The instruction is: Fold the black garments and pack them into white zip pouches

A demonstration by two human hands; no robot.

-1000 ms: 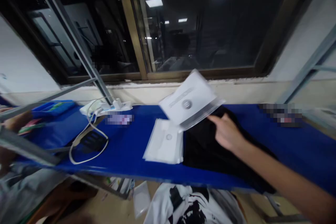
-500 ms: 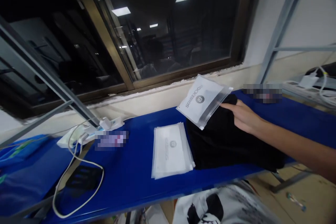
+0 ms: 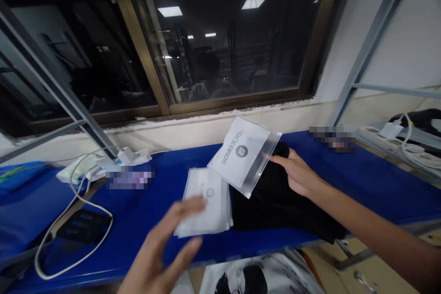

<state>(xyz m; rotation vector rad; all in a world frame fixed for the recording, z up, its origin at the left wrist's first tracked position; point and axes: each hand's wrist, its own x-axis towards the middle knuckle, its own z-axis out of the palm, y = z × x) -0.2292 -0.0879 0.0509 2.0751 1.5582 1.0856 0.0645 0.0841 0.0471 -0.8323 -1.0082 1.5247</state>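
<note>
My right hand (image 3: pixel 299 172) grips a white zip bag (image 3: pixel 243 151) by its clear slider edge, thumb on top. The bag is printed ROCKBROS with a round logo and is tilted above the table. Below it, a stack of similar zip bags (image 3: pixel 213 213) lies flat on the blue surface, its upper right corner covered by the held bag. Over the near left part of that stack hovers my left hand (image 3: pixel 168 243), fingers apart and slightly blurred, holding nothing. Black cloth (image 3: pixel 265 213) lies under and beside my right hand.
The blue tabletop (image 3: pixel 144 225) runs below a dark window (image 3: pixel 227 41). A power strip (image 3: pixel 138 158) with a looped white cable and a black object (image 3: pixel 82 227) are at left. Another power strip (image 3: pixel 375 140) sits right. Metal posts (image 3: pixel 375 46) stand on both sides.
My left hand has come into view from below and reaches over the stack. The bag in my right hand has shifted left and down in view, now overlapping the stack's corner.
</note>
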